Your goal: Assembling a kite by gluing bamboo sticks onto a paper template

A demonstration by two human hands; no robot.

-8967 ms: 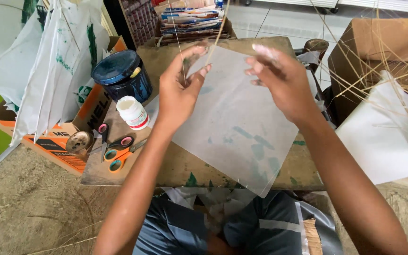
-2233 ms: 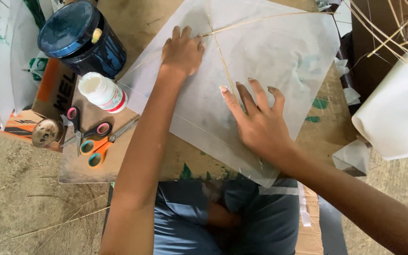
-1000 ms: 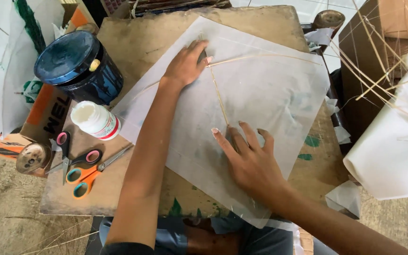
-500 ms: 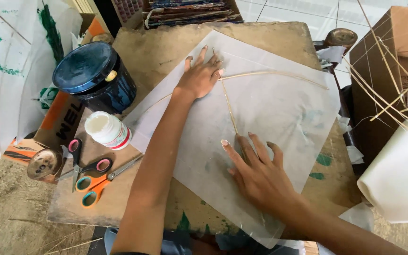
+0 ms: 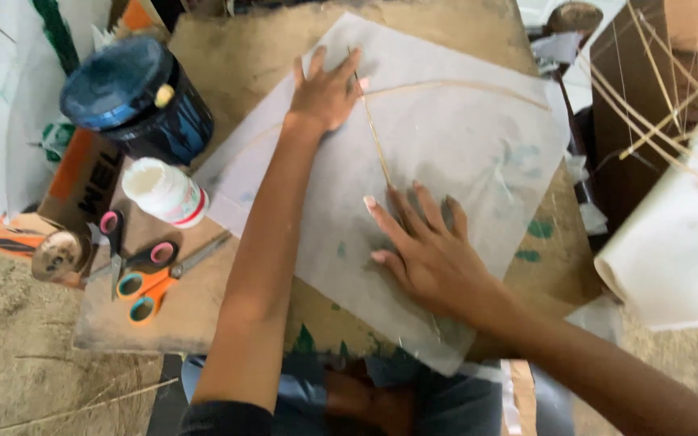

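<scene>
**Paper pressed flat over thin sticks**

Both palms now down on the white paper sheet point(image 5: 446, 153), lifted in the air seconds ago, now spread across the board point(image 5: 228, 48). Left hand point(image 5: 325, 89) open, flat near the far edge beside the upright stick point(image 5: 377, 145). Right hand point(image 5: 430, 254) open, fingers splayed toward the near corner, gripping nothing. Scissors point(image 5: 143, 278), white bottle point(image 5: 163, 190) and dark jar point(image 5: 139, 97) along the left edge.

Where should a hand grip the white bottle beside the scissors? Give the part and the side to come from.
Grip the white bottle around its round body, coming from the front side, near the scissors. It lies tilted beside the dark blue can, which probably blocks the far side; both hands are flat on the paper sheet.
</scene>
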